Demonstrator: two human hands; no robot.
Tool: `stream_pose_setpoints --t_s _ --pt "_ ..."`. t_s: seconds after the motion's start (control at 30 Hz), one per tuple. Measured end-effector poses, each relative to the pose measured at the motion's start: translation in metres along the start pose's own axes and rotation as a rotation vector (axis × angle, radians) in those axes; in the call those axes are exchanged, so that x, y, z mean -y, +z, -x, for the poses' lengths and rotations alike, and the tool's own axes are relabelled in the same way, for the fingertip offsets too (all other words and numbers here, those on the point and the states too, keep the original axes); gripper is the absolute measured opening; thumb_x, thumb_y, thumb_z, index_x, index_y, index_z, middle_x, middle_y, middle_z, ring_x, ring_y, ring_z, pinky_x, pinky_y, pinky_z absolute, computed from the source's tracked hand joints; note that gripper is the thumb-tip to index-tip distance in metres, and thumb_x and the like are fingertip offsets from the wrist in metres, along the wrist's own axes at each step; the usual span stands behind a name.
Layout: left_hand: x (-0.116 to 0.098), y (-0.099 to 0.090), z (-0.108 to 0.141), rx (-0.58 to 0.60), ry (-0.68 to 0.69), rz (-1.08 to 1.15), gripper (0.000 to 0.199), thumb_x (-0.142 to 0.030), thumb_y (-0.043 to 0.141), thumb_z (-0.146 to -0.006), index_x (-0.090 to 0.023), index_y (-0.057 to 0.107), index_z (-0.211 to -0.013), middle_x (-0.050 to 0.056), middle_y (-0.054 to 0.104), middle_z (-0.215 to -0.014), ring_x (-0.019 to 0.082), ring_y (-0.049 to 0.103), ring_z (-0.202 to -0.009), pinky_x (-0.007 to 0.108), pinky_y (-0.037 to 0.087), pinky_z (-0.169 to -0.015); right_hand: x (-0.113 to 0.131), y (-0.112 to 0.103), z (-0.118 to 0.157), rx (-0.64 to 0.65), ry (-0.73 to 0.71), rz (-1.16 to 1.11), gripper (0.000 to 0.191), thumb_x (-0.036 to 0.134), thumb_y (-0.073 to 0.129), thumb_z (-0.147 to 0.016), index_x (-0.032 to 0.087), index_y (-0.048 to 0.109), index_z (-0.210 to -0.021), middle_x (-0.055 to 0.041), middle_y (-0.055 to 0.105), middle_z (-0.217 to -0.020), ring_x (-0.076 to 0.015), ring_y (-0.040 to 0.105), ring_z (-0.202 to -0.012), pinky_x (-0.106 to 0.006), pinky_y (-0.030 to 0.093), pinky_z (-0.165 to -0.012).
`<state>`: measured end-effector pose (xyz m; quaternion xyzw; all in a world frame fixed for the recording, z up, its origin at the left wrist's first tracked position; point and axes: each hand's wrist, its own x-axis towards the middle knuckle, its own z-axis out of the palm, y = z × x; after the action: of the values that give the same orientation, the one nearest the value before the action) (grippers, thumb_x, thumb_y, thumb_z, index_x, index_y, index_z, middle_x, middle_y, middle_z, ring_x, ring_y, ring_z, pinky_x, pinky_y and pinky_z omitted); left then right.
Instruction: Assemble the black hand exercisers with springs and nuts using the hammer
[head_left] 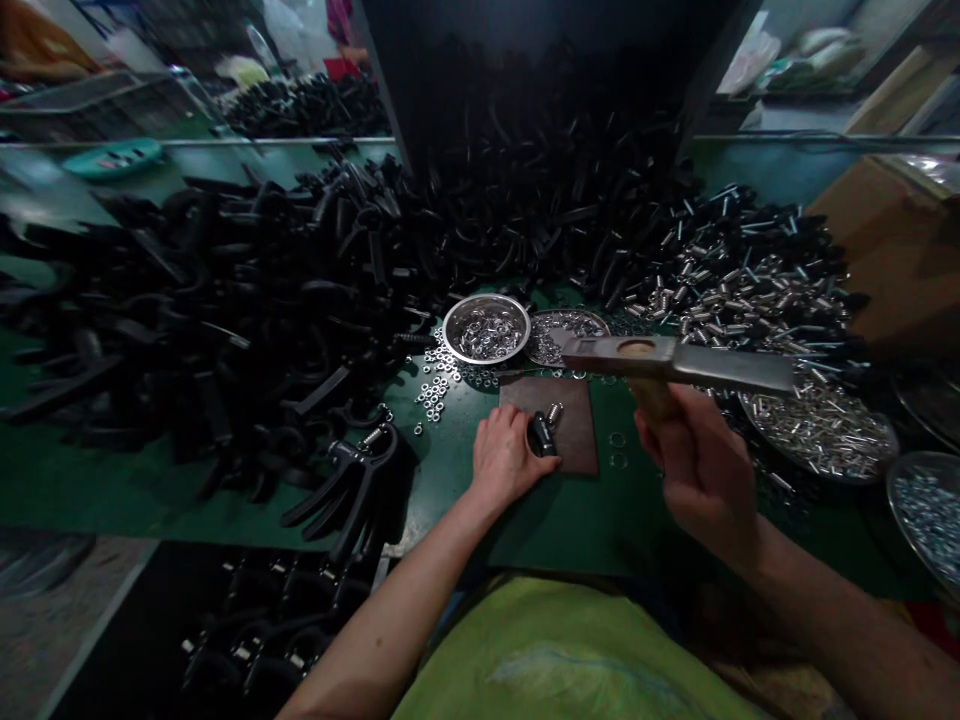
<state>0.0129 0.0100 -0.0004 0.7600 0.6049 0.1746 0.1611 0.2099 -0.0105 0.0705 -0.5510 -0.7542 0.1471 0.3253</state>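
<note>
My left hand [506, 450] is closed around a small black clamp part [543, 434] and presses it against a brown square plate [576, 440] on the bench. A metal spring [555, 411] sticks up at the part's far end. Most of the part is hidden under my fingers. In my right hand [701, 465] is a hammer [675, 362], gripped by its wooden handle. The hammer's steel head is raised above the bench, to the right of the plate and apart from the black part.
A steel bowl of small rings [487, 301] stands behind the plate, with loose nuts [435, 395] beside it. Heaped black clamps [247, 270] cover the left and back. Springs and bolts [720, 290] lie at right, near a tray of pins [821, 425] and a cardboard box [885, 240].
</note>
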Motion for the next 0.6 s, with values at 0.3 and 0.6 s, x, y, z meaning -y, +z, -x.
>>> stream_pose_setpoints --t_s 0.3,0.6 --pt "0.002 -0.001 0.0 0.011 0.025 -0.036 0.056 -0.05 0.076 -0.058 -0.02 0.058 -0.103 0.007 0.057 -0.104 0.026 0.05 -0.098 0.038 0.039 -0.081 -0.074 0.022 0.024 0.183 0.088 0.546 0.041 0.034 0.031 -0.095 0.025 0.045 -0.133 -0.0073 0.066 -0.105 -0.0215 0.063 -0.08 -0.032 0.046 -0.061" --pt "0.011 -0.009 -0.008 0.108 0.163 -0.029 0.059 -0.05 0.076 -0.058 -0.019 0.058 -0.104 0.007 0.056 -0.102 0.026 0.051 -0.098 0.038 0.041 -0.084 -0.085 0.022 0.008 0.151 -0.123 0.596 0.04 0.031 0.047 -0.089 0.021 0.051 -0.128 -0.0143 0.055 -0.121 -0.0284 0.047 -0.109 -0.042 0.04 -0.085"
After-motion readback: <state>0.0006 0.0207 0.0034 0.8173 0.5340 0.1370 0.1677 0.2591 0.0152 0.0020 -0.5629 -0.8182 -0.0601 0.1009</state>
